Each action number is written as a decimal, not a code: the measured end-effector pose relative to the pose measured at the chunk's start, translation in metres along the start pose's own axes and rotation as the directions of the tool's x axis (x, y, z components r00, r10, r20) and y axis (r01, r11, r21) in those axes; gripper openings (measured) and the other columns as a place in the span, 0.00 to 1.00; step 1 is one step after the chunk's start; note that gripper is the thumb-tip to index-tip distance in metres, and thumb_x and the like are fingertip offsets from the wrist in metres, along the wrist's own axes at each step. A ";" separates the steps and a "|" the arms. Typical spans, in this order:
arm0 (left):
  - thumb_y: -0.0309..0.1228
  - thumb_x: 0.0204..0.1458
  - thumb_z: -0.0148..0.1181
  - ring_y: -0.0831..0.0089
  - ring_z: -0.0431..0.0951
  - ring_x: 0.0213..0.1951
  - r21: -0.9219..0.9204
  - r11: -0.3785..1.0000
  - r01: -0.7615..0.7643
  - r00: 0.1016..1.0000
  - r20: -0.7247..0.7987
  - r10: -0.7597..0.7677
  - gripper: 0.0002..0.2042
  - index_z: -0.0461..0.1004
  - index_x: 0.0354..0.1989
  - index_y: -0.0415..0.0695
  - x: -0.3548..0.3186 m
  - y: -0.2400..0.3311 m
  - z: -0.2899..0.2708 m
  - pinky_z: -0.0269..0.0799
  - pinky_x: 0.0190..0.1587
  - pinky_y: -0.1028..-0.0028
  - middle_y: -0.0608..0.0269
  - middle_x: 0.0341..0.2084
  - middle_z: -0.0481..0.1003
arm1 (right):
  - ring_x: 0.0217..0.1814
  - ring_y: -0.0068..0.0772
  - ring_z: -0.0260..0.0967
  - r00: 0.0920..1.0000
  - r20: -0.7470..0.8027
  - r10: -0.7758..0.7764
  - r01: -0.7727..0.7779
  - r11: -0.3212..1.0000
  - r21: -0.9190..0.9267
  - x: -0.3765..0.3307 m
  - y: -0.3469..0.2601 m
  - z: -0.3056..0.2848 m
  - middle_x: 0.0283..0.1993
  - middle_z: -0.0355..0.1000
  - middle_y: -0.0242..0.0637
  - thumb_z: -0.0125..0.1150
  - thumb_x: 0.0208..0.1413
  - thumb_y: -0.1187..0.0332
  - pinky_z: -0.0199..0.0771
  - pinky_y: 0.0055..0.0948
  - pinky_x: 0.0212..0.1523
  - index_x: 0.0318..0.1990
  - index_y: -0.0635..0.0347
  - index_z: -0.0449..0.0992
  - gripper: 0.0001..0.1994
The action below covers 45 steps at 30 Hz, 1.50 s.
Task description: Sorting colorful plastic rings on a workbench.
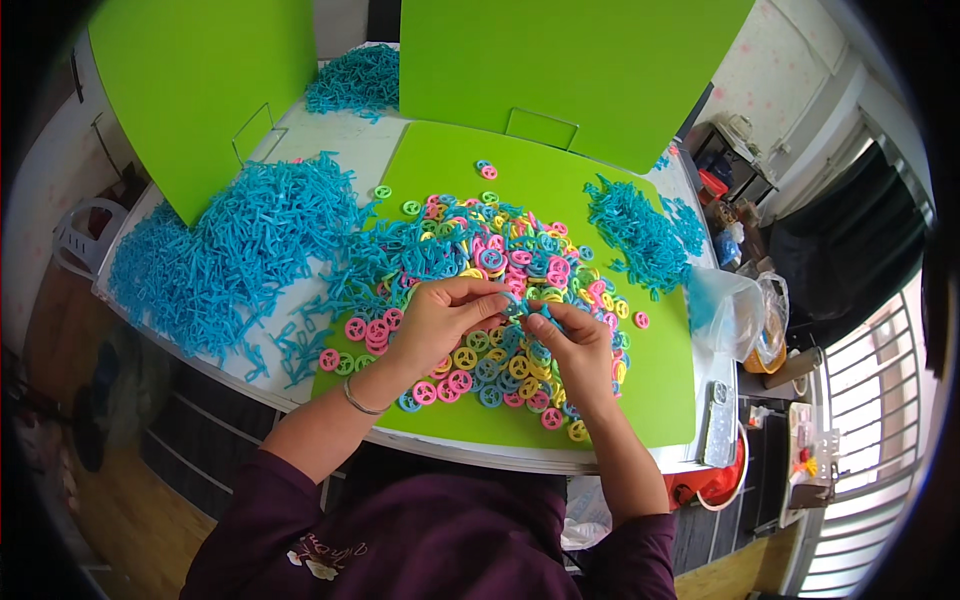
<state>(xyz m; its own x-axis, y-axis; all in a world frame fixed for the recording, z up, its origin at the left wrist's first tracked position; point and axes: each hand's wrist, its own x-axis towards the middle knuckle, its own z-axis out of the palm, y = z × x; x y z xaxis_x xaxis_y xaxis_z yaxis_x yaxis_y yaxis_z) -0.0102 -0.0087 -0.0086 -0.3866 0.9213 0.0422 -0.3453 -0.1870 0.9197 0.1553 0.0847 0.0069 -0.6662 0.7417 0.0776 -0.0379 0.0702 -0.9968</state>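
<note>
Above a heap of small spoked plastic wheels (462, 358) in pink, yellow, blue and green, my two hands meet fingertip to fingertip. My left hand (440, 318) pinches a small blue wheel (512, 304) between thumb and fingers. Close against it, my right hand (582, 348) is closed on a small blue plastic piece (541, 312); its exact shape is partly covered by my fingers. Whether the two parts are joined I cannot tell. More loose blue plastic pieces (385, 255) lie over the heap's left side.
A green mat (655, 400) lies under the wheels on a white table (345, 130). Large piles of blue pieces sit left (265, 225), right (640, 238) and far back (355, 80). Green upright panels (560, 70) stand behind. A phone (718, 425) and clear plastic bag (722, 312) are at right.
</note>
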 end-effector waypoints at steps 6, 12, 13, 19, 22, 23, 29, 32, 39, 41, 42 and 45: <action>0.23 0.54 0.60 0.78 0.79 0.33 -0.004 0.998 -0.059 0.998 0.007 0.059 0.07 0.77 0.40 0.38 -0.001 -0.006 0.000 0.78 0.36 0.82 0.62 0.33 0.78 | 0.39 0.24 0.76 1.000 -0.011 -0.025 0.026 0.996 0.085 -0.003 0.009 0.009 0.37 0.77 0.38 0.60 0.56 0.76 0.76 0.22 0.42 0.46 0.71 0.75 0.12; 0.22 0.53 0.61 0.80 0.79 0.31 0.058 0.994 -0.088 0.996 0.017 0.088 0.05 0.77 0.37 0.37 -0.005 -0.005 0.001 0.77 0.32 0.83 0.63 0.30 0.78 | 0.37 0.19 0.74 0.997 -0.029 -0.078 0.076 0.995 -0.057 -0.006 0.012 0.012 0.37 0.77 0.34 0.61 0.55 0.76 0.75 0.18 0.39 0.47 0.71 0.76 0.12; 0.22 0.53 0.61 0.79 0.79 0.30 0.047 0.995 -0.089 0.996 0.021 0.088 0.05 0.78 0.37 0.37 -0.005 -0.005 0.001 0.77 0.32 0.83 0.63 0.29 0.78 | 0.37 0.19 0.74 0.996 -0.029 -0.079 0.077 0.995 -0.058 -0.006 0.015 0.011 0.37 0.77 0.34 0.61 0.55 0.76 0.75 0.18 0.39 0.47 0.71 0.76 0.12; 0.22 0.53 0.60 0.79 0.78 0.30 0.042 0.992 -0.120 0.993 0.010 0.120 0.04 0.78 0.35 0.36 -0.007 -0.002 0.005 0.77 0.34 0.82 0.63 0.28 0.78 | 0.32 0.10 0.67 0.972 -0.040 -0.232 0.207 0.923 -0.324 -0.011 0.018 0.012 0.34 0.77 0.27 0.63 0.54 0.76 0.70 0.16 0.32 0.44 0.66 0.79 0.10; 0.22 0.53 0.61 0.79 0.78 0.30 -0.001 0.996 -0.084 0.996 0.008 0.084 0.03 0.78 0.34 0.36 -0.006 -0.002 0.004 0.77 0.35 0.81 0.63 0.28 0.78 | 0.29 0.12 0.67 0.976 -0.046 -0.212 0.175 0.896 -0.408 -0.009 0.010 0.014 0.31 0.77 0.30 0.65 0.51 0.77 0.69 0.19 0.29 0.44 0.63 0.79 0.12; 0.22 0.53 0.60 0.79 0.78 0.31 -0.021 0.997 -0.076 0.997 0.015 0.077 0.03 0.77 0.34 0.36 -0.006 -0.003 0.003 0.77 0.35 0.81 0.63 0.28 0.78 | 0.25 0.17 0.67 0.923 -0.007 -0.384 0.321 0.782 -0.534 -0.009 0.007 0.013 0.27 0.75 0.34 0.65 0.50 0.76 0.68 0.22 0.26 0.45 0.61 0.79 0.13; 0.20 0.53 0.58 0.78 0.78 0.32 0.201 0.954 -0.222 0.975 0.061 0.214 0.06 0.77 0.38 0.36 -0.006 -0.008 0.003 0.78 0.37 0.80 0.61 0.31 0.77 | 0.20 0.29 0.67 0.848 0.028 -0.530 0.424 0.646 -0.635 -0.010 0.007 0.013 0.25 0.74 0.39 0.65 0.49 0.75 0.67 0.28 0.22 0.46 0.58 0.79 0.14; 0.20 0.54 0.57 0.79 0.78 0.33 0.062 0.984 -0.165 0.984 0.077 0.160 0.07 0.77 0.41 0.37 -0.005 -0.011 0.001 0.77 0.38 0.80 0.62 0.32 0.78 | 0.23 0.23 0.67 0.910 0.005 -0.414 0.344 0.749 -0.566 -0.010 0.002 0.012 0.26 0.74 0.37 0.65 0.50 0.75 0.68 0.25 0.25 0.46 0.60 0.79 0.14; 0.24 0.56 0.56 0.79 0.78 0.36 -0.091 0.995 0.039 0.996 0.078 -0.032 0.08 0.75 0.44 0.40 -0.002 -0.002 0.002 0.77 0.41 0.80 0.64 0.36 0.77 | 0.31 0.21 0.71 0.949 0.170 -0.264 0.314 0.796 -0.518 -0.010 -0.008 0.003 0.37 0.76 0.39 0.62 0.54 0.74 0.71 0.23 0.32 0.56 0.61 0.72 0.20; 0.25 0.56 0.57 0.78 0.78 0.36 -0.294 0.948 0.126 0.991 0.083 -0.106 0.09 0.75 0.45 0.41 0.000 0.000 -0.003 0.78 0.41 0.79 0.65 0.36 0.77 | 0.34 0.24 0.73 0.928 0.134 -0.348 0.373 0.850 -0.372 -0.006 -0.002 -0.005 0.42 0.75 0.42 0.60 0.55 0.74 0.72 0.24 0.34 0.56 0.60 0.71 0.20; 0.25 0.56 0.57 0.78 0.78 0.36 -0.295 0.947 0.126 0.991 0.085 -0.105 0.09 0.75 0.45 0.41 0.001 0.001 -0.005 0.78 0.41 0.79 0.65 0.36 0.77 | 0.38 0.27 0.74 0.901 0.082 -0.425 0.433 0.874 -0.223 -0.004 -0.003 -0.010 0.47 0.73 0.45 0.59 0.55 0.74 0.74 0.25 0.37 0.57 0.60 0.71 0.20; 0.26 0.56 0.57 0.76 0.79 0.36 -0.406 0.873 0.270 0.963 0.124 -0.240 0.09 0.74 0.46 0.42 0.001 0.001 -0.009 0.78 0.40 0.77 0.65 0.37 0.77 | 0.48 0.37 0.73 0.600 0.331 -0.729 0.751 0.370 -0.547 0.005 -0.017 -0.027 0.54 0.69 0.46 0.62 0.49 0.76 0.75 0.32 0.44 0.50 0.57 0.76 0.18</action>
<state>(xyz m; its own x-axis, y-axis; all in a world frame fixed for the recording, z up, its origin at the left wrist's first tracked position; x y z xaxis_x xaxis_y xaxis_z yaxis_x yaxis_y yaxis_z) -0.0183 -0.0105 -0.0114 -0.1837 0.9742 -0.1315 -0.7530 -0.0534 0.6559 0.1727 0.1051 0.0244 -0.6184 0.1727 0.7667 -0.1071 0.9479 -0.2999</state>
